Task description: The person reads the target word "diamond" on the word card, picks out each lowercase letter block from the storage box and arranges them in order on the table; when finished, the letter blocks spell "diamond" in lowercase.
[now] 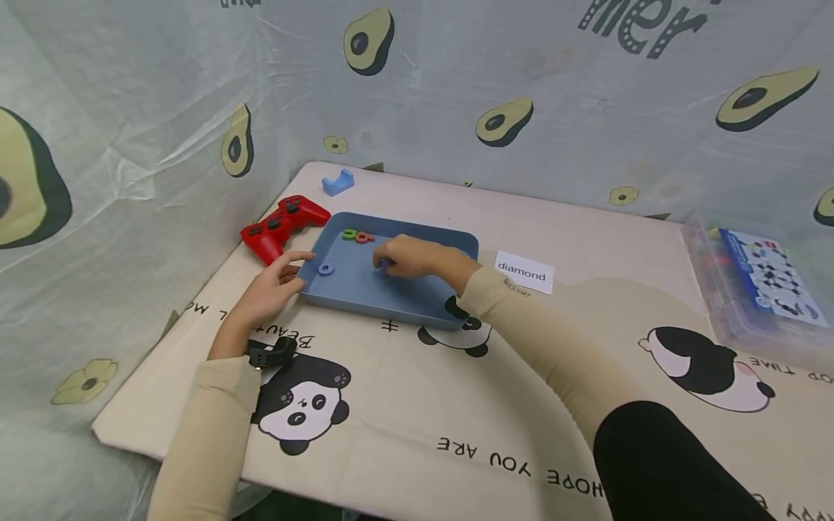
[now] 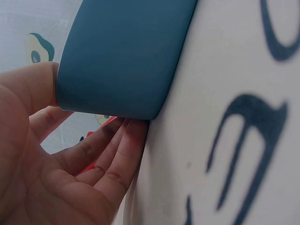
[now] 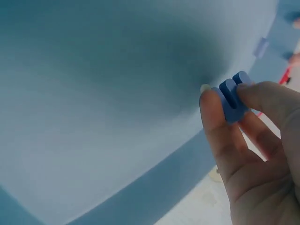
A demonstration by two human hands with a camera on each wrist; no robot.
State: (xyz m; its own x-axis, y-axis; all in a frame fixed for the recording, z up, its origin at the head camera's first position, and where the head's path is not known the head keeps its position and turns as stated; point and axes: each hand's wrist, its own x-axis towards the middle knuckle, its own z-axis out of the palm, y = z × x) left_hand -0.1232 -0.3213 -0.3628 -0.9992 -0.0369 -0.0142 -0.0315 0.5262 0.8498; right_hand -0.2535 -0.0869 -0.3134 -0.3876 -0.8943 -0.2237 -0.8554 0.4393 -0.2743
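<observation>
Purple piece (image 3: pixel 229 105), half hidden, pinched in right grip (image 1: pixel 415 258); left grip (image 1: pixel 266 291) clasping tray wall (image 1: pixel 355 305).

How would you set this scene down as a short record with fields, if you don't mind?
Left hand: holds the left end of the blue tray
Right hand: pinches a blue-violet piece over the tray
Lying in tray: green letter, red letter, purple ring-shaped piece
Card: right of the tray, reads "diamond"
Controller: red, beside the tray's left end
Plastic box: far right, see-through
</observation>
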